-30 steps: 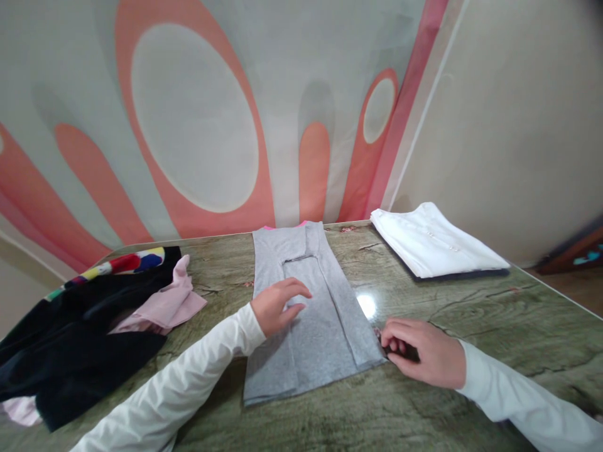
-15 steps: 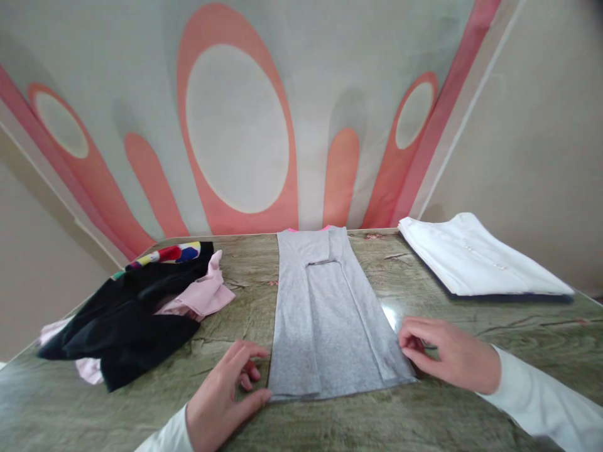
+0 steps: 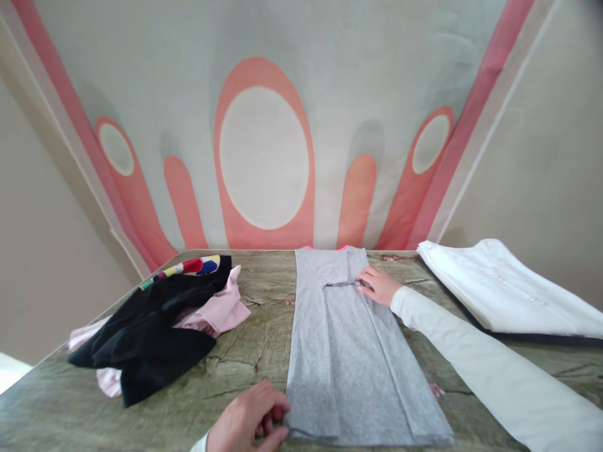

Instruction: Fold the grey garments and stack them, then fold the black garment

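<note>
A grey short-sleeved shirt (image 3: 360, 358) with pink neck trim lies lengthwise on the table, its sides and sleeves folded inward. My right hand (image 3: 380, 285) reaches to its upper right part, the fingertips closed on the end of the folded sleeve. At the lower left corner of the shirt is my left hand (image 3: 254, 414). Its fingers are bent, with a gap between thumb and forefinger, and the tips are against the shirt's edge.
On the left of the wood-grain table (image 3: 264, 351) lies a loose heap with a black garment (image 3: 160, 339) and a pink garment (image 3: 219, 311). A folded white garment (image 3: 509, 292) rests on something dark at the right. Behind stands a patterned wall (image 3: 264, 238).
My right hand has moved from the shirt's lower right corner up to the folded sleeve. My left hand stays near the lower left corner, its fingers more bent. The view has tilted upward.
</note>
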Action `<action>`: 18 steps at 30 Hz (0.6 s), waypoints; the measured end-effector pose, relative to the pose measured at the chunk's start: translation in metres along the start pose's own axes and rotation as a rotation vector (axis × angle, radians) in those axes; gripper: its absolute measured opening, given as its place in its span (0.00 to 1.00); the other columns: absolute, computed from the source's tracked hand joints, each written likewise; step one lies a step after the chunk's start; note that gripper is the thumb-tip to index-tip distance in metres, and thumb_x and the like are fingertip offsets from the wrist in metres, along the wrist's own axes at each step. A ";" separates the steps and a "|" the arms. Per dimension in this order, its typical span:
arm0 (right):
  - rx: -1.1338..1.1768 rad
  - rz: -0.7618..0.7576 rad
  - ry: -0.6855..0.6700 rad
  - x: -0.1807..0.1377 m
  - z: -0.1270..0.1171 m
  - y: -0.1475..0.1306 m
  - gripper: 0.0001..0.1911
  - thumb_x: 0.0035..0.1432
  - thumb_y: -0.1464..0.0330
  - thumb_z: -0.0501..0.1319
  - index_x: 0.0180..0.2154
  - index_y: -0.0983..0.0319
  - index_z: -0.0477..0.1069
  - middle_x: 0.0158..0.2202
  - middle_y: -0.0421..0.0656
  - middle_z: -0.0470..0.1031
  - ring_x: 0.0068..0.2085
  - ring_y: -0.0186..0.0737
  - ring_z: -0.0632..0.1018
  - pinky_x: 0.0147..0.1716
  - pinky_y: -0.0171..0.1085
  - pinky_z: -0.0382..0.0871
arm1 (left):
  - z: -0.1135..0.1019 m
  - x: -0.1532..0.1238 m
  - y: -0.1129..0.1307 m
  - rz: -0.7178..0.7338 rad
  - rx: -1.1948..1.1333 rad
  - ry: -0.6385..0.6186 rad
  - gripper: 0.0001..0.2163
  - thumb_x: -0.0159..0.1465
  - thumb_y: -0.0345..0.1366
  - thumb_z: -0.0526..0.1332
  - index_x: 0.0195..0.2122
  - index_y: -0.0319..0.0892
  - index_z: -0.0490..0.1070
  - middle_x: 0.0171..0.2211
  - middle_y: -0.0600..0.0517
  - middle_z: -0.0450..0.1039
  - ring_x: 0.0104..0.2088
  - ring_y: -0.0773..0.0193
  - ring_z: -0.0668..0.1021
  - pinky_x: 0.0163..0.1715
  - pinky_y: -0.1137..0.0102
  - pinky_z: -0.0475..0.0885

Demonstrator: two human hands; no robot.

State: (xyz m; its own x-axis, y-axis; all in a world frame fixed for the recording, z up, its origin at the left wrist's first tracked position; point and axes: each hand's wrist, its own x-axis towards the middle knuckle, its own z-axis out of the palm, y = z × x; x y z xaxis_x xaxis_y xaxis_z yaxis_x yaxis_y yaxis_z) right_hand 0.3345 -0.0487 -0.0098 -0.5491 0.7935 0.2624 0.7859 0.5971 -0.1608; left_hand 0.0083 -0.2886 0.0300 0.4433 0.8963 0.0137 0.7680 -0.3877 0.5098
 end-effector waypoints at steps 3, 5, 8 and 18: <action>-0.080 0.032 -0.032 -0.027 -0.011 -0.004 0.14 0.56 0.64 0.53 0.41 0.63 0.68 0.40 0.48 0.67 0.42 0.43 0.68 0.45 0.41 0.60 | 0.000 0.000 -0.004 0.031 0.033 0.034 0.08 0.50 0.24 0.53 0.30 0.42 0.65 0.26 0.55 0.67 0.23 0.72 0.69 0.23 0.80 0.64; -0.115 0.073 -0.054 -0.049 -0.021 -0.008 0.14 0.56 0.62 0.52 0.40 0.63 0.68 0.39 0.49 0.66 0.41 0.43 0.69 0.44 0.40 0.60 | -0.003 0.001 -0.010 0.057 0.059 0.081 0.08 0.51 0.25 0.52 0.30 0.43 0.65 0.26 0.55 0.67 0.24 0.71 0.70 0.25 0.78 0.65; -0.147 0.148 -0.077 -0.084 -0.033 -0.016 0.15 0.57 0.61 0.50 0.39 0.62 0.68 0.37 0.48 0.66 0.38 0.42 0.70 0.41 0.40 0.62 | -0.012 0.008 -0.026 0.085 0.105 0.158 0.08 0.54 0.26 0.50 0.30 0.43 0.66 0.26 0.54 0.67 0.25 0.69 0.70 0.28 0.76 0.65; 0.096 0.255 -0.390 -0.073 -0.072 0.016 0.10 0.50 0.63 0.58 0.30 0.62 0.73 0.28 0.43 0.74 0.30 0.39 0.74 0.31 0.34 0.64 | -0.039 0.062 -0.086 0.108 0.167 0.262 0.07 0.56 0.33 0.51 0.28 0.41 0.67 0.24 0.53 0.68 0.25 0.67 0.71 0.27 0.74 0.67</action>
State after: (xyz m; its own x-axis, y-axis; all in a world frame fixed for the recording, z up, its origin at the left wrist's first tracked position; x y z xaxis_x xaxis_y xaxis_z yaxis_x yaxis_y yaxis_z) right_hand 0.4073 -0.1056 0.0376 -0.4227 0.8899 -0.1711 0.8896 0.3714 -0.2659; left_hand -0.0482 -0.1908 0.0208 0.4092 0.8646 0.2916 0.7977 -0.4942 0.3457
